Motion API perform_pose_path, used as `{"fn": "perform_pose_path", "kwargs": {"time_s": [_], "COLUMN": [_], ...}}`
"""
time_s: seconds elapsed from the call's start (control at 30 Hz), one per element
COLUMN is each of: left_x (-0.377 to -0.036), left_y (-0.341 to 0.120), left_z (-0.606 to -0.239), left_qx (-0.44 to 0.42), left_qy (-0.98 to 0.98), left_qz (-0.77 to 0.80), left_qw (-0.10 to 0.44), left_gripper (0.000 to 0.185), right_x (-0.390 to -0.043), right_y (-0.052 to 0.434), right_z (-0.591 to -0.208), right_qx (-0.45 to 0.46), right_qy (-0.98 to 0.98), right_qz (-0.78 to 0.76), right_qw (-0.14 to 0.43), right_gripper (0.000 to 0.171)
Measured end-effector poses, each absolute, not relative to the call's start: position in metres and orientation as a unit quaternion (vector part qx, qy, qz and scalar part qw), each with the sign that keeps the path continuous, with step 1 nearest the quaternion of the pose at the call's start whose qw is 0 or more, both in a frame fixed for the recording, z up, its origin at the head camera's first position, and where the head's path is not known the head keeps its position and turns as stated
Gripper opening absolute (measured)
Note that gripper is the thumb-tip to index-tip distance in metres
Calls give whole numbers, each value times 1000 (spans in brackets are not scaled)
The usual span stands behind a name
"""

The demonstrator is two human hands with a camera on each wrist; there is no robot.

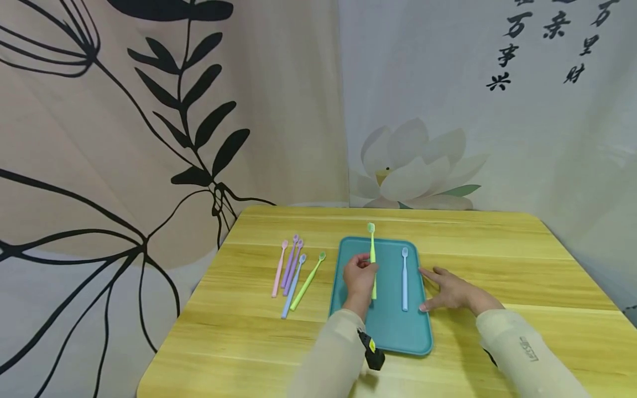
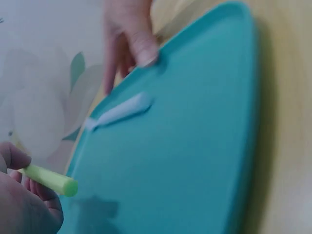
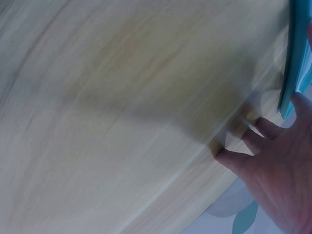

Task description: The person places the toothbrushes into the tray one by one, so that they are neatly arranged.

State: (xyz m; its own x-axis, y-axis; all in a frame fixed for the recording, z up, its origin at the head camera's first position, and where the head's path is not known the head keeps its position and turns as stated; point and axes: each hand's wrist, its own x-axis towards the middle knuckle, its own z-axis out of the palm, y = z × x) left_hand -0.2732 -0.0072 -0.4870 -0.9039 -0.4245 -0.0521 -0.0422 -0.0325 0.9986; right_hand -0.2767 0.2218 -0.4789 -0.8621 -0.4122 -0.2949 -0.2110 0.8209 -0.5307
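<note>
So there's a teal tray (image 1: 393, 331) sitting on the wooden bench (image 1: 497, 254), and one light blue toothbrush (image 1: 405, 279) lies flat in it, head pointing to 12 o'clock. The left hand (image 1: 359, 276) is over the tray's left half with its fingers (image 2: 19, 168) clamped round a yellow-green toothbrush (image 1: 372, 260), gripping the handle about midway. The brush head sticks out past the tray's far rim at 12 o'clock, and the handle end pokes out below the fingers toward 6. Can't tell if that end touches the tray.

The right hand (image 1: 448, 290) is flat on the bench at the tray's 3 o'clock edge, fingers straight and spread apart, thumb touching the rim. It holds nothing.

Off at 9 o'clock from the tray, five more brushes lie on the bench: a pink toothbrush (image 1: 278, 269), two purple toothbrushes (image 1: 291, 261), a second blue toothbrush (image 1: 294, 286) and a green toothbrush (image 1: 307, 282).
</note>
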Motion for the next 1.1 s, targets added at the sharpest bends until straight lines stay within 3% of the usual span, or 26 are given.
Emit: {"fn": "perform_pose_path", "kwargs": {"time_s": [0.43, 0.67, 1.1], "left_x": [-268, -265, -273], "left_y": [28, 35, 35], "left_z": [-501, -505, -502], "left_qx": [210, 174, 134], "left_qy": [-722, -788, -857], "left_qz": [-651, -575, -488], "left_qw": [106, 139, 94], "left_gripper": [21, 20, 15], "right_x": [-276, -276, -277], "right_y": [220, 219, 221], "right_z": [-478, -479, -481], "right_qx": [-166, -163, -158], "right_qy": [934, 932, 935], "right_qz": [-248, -253, -248], "right_qw": [199, 199, 197], "right_gripper": [108, 108, 109]}}
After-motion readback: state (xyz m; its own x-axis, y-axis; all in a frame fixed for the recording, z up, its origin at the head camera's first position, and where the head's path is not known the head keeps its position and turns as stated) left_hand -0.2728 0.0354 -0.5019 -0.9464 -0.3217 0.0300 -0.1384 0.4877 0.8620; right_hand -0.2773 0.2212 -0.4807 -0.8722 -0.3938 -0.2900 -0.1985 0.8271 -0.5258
